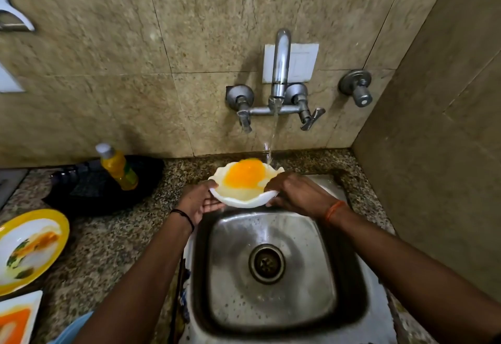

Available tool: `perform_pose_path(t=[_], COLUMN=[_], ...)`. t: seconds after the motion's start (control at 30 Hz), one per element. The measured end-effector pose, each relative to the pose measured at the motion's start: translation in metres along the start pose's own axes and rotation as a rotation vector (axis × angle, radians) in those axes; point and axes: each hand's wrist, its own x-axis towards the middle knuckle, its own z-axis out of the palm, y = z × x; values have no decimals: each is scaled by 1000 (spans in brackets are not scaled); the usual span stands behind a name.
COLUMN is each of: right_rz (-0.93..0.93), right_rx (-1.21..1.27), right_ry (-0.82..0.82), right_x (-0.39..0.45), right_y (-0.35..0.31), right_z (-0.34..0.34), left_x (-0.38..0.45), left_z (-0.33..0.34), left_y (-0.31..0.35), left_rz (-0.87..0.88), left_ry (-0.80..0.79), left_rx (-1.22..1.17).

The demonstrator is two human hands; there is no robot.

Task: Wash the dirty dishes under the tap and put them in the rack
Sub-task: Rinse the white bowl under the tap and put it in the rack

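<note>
Bowl (245, 185) gripped by left hand (199, 202), right hand (295, 194) | underside hidden | motion-blurred

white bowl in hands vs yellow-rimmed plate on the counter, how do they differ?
The white bowl is held over the sink by the left hand and right hand, with tap water striking its far rim; the yellow-rimmed plate lies on the counter, dry of the stream. The bowl's rim is wavy, the plate's smooth and round. Both carry orange residue.
</note>
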Motion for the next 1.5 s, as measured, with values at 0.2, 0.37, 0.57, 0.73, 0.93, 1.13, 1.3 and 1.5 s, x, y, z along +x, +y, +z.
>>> perform_pose_path(t=[0.2, 0.37, 0.57, 0.73, 0.93, 1.13, 1.3, 1.5], right_rz=[87, 510, 1018, 927, 1062, 757, 609, 744], right_rx=[-74, 408, 1375, 1353, 1025, 788, 567, 485], right_ry=[117, 339, 379, 304, 420, 248, 203, 285], right_x=[6, 7, 19, 19, 19, 14, 19, 18], right_y=[2, -17, -31, -42, -18, 12, 23, 33], right_z=[9, 22, 14, 5, 16, -8, -15, -5], left_x=[-5, -5, -15, -26, -32, -17, -12, -16], left_z=[7, 24, 46, 65, 57, 31, 29, 26], left_y=[-13, -24, -40, -47, -49, -28, -27, -26], left_rz=[20, -3, -35, 2, 10, 101, 149, 96], left_ry=[15, 6, -81, -132, -179, -44, -67, -114], left_rx=[-98, -268, -534, -591, -339, -178, 17, 161])
